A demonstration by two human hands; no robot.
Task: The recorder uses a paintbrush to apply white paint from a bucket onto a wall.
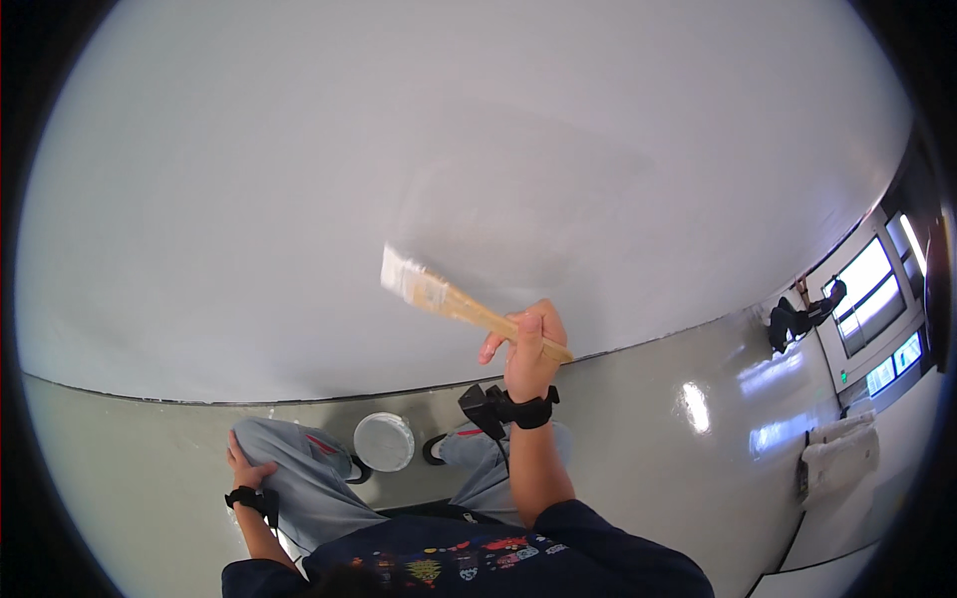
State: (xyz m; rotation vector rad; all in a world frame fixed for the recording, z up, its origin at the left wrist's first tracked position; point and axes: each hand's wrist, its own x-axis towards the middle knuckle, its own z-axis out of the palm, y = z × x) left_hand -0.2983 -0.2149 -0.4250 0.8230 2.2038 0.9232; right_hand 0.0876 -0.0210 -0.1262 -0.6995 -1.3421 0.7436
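My right hand (pixel 533 344) is closed round the wooden handle of a flat paintbrush (pixel 454 302). White paint coats its bristles, which point up and left against the pale wall (pixel 249 219) or just in front of it; I cannot tell if they touch. Between my feet a round white bucket (pixel 384 443) stands on the floor, with pale stuff inside. My left hand (pixel 247 464) rests on my left knee, fingers laid along the grey trousers and thumb apart, holding nothing.
The wall meets the glossy grey-green floor (pixel 638 419) along a dark seam. Far to the right, another person (pixel 802 317) in dark clothes crouches by the wall, near a door with bright panes (pixel 865 289). A whitish covered object (pixel 839 461) stands at right.
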